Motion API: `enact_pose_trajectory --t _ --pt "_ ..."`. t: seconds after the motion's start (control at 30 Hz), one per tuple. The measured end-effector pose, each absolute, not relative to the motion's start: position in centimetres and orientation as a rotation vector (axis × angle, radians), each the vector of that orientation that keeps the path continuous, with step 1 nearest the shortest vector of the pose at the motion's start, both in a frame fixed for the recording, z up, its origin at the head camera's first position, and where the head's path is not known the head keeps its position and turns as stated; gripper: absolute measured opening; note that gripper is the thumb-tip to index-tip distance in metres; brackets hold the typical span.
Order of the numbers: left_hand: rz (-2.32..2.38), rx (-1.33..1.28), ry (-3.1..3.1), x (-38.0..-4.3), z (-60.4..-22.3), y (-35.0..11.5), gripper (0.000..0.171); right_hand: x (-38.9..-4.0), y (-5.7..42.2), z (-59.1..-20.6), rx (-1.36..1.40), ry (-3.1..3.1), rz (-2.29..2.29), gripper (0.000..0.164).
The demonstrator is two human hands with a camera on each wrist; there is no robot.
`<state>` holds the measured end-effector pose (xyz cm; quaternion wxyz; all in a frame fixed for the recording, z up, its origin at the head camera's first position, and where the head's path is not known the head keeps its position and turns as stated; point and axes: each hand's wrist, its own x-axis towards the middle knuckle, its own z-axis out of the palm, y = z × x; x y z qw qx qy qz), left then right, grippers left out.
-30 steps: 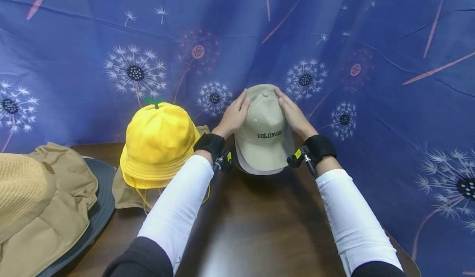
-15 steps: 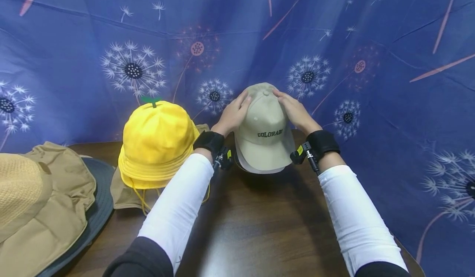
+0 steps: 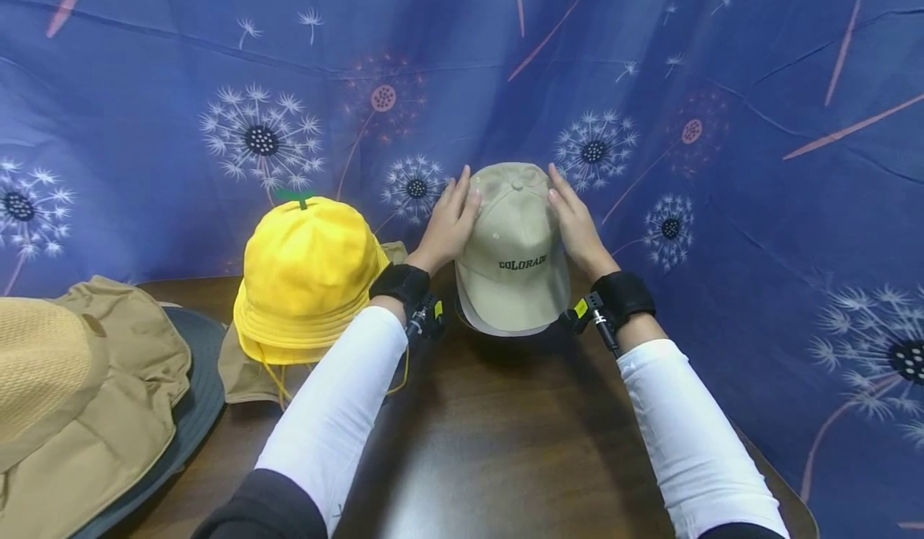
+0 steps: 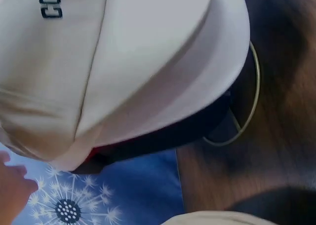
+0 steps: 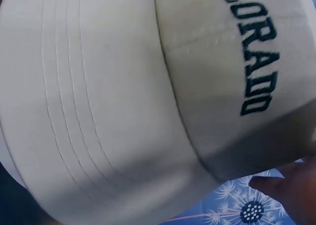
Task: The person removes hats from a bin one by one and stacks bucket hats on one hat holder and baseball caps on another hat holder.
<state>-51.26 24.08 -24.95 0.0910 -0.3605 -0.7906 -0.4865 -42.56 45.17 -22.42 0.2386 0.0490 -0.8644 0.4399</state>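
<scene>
A beige baseball cap [image 3: 512, 226] lettered COLORADO sits crown up at the back of the table. In the left wrist view a white brim [image 4: 227, 57] shows under the cap's own, with a dark brim [image 4: 173, 131] below that. On the cap's left side is my left hand [image 3: 447, 226], its fingers fairly straight along the crown. My right hand [image 3: 580, 226] stands at the other side with extended fingers. Both hands are at the crown's edges; whether every fingertip touches the cloth is hard to tell.
Left of the cap, a yellow bucket hat [image 3: 306, 274] with a green sprout rests over a tan cloth hat [image 3: 241, 374]. Farther left lie a tan hat [image 3: 123, 362] and a dark wide brim [image 3: 198, 362]. A thin wire ring [image 4: 257, 82] stands below the brims. Behind hangs a blue curtain [image 3: 469, 42].
My fingers have drawn outward from the top of the crown to its sides and straightened. The cap stays in almost the same place.
</scene>
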Motion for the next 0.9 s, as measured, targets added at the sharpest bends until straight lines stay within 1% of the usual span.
enact_pose_trajectory --t 0.17,0.3,0.47,0.7,0.8,0.9 --pt "-1.428 -0.992 -2.244 -50.0 -24.6 22.3 0.059 -42.0 42.8 -22.2 0.124 -2.292 1.143 0.049" --pt "-1.377 -1.0 -2.192 -47.7 -24.0 20.4 0.061 -40.8 40.1 -22.0 0.159 -2.209 1.031 0.049" --pt "-1.272 -1.039 -2.157 -44.4 -24.4 16.8 0.06 -38.6 35.7 -22.5 0.29 -2.097 0.961 0.05" --pt "-1.283 -1.05 -2.082 -38.8 -26.7 9.7 0.041 -34.4 30.1 -25.3 0.387 -2.037 1.033 0.045" --pt "-1.226 -1.002 -2.127 -37.5 -27.7 6.7 0.037 -33.5 27.9 -26.5 0.431 -2.04 1.059 0.044" --pt "-1.127 -0.955 -2.189 -36.6 -28.7 4.0 0.035 -33.3 25.6 -27.6 0.494 -2.044 1.049 0.04"
